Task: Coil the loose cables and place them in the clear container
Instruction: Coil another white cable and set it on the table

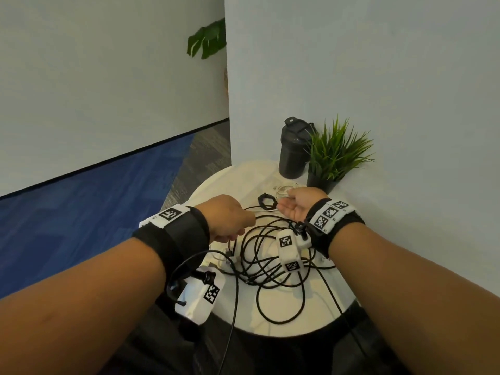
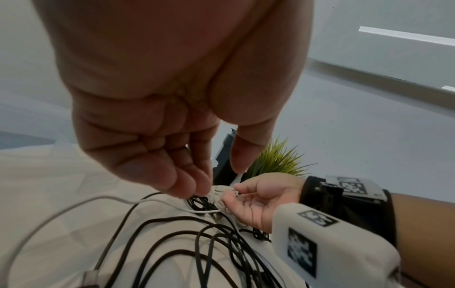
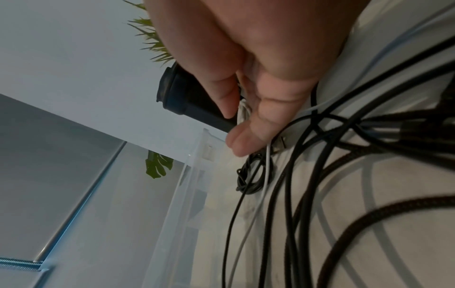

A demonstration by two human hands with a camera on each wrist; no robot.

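Observation:
My right hand [image 1: 293,205], palm up at the back of the round white table [image 1: 303,327], pinches a small coil of white cable [image 2: 219,193] between thumb and fingers [image 3: 268,109]. My left hand [image 1: 230,220] hovers close beside it with curled fingers [image 2: 187,181] whose tips meet the same white coil; its loose strand [image 2: 98,198] trails away to the left. A small coiled black cable [image 1: 267,202] lies just beyond both hands. Loose black cables [image 1: 270,261] sprawl tangled over the table's middle. The clear container [image 3: 194,175] shows only in the right wrist view, left of my fingers.
A black shaker bottle [image 1: 293,148] and a small potted grass plant [image 1: 334,155] stand at the back of the table against the wall. One black cable [image 1: 230,328] hangs off the front edge. Blue carpet [image 1: 81,212] lies to the left.

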